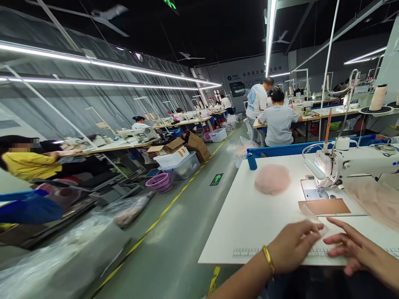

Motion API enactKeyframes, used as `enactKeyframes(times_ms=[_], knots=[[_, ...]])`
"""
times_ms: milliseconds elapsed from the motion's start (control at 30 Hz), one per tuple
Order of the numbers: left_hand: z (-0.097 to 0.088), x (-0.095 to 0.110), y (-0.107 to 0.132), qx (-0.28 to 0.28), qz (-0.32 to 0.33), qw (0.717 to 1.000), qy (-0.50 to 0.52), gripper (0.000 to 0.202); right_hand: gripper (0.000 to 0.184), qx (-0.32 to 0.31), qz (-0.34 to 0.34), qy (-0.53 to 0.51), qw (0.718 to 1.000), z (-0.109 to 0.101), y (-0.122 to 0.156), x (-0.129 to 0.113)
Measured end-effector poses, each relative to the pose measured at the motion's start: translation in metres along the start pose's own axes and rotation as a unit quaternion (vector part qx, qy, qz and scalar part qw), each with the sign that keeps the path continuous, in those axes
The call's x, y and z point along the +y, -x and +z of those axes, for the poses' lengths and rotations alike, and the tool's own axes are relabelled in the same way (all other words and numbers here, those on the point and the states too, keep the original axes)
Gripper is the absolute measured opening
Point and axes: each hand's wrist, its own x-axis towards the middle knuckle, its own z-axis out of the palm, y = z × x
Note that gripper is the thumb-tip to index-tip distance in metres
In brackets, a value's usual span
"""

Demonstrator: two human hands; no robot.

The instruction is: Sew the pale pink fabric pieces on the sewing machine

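My left hand (294, 245), a gold bangle on its wrist, is over the front of the white sewing table (230, 220). Its thumb and fingers pinch a small piece of thin, sheer pale fabric (307, 211). Just to its right, my right hand (355, 245) has its fingers spread and appears to hold nothing. Beyond both hands stands a white sewing machine (330, 168), its lamp lit over the needle plate. A pile of sheer pink fabric (272, 179) lies left of the machine. More sheer beige fabric (374, 199) spreads under the machine's arm at right.
A blue thread cone (252, 161) stands at the table's back left corner. A printed ruler (247, 252) runs along the front edge. Left of the table is an aisle with a yellow line, a purple basket (158, 182) and boxes. Several people work at other machines.
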Motion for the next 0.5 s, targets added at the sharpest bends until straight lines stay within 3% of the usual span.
enactKeyframes(times_ms=[67,100,200,267,400,500], knots=[[0.002,0.003,0.002,-0.088,0.033,0.993,-0.067,0.029,0.087,0.028,0.013,-0.035,0.999,0.008,-0.020,0.001],[0.001,0.001,0.001,-0.087,0.035,0.992,-0.083,0.031,0.089,0.035,0.005,-0.026,0.999,0.011,-0.029,0.002],[-0.013,-0.013,-0.009,0.029,0.010,0.988,-0.150,0.026,0.084,0.048,-0.017,0.027,0.998,0.011,-0.045,0.004],[-0.022,-0.026,-0.020,0.061,0.018,0.976,-0.206,0.032,0.077,0.050,-0.017,0.047,0.997,0.005,-0.049,0.004],[-0.020,-0.041,-0.047,0.006,0.082,0.968,-0.238,0.058,0.067,0.019,-0.016,0.076,0.997,-0.013,-0.061,-0.002],[-0.011,-0.041,-0.072,-0.040,0.047,0.972,-0.226,0.063,0.060,-0.021,-0.022,0.096,0.995,-0.024,-0.074,-0.010]])
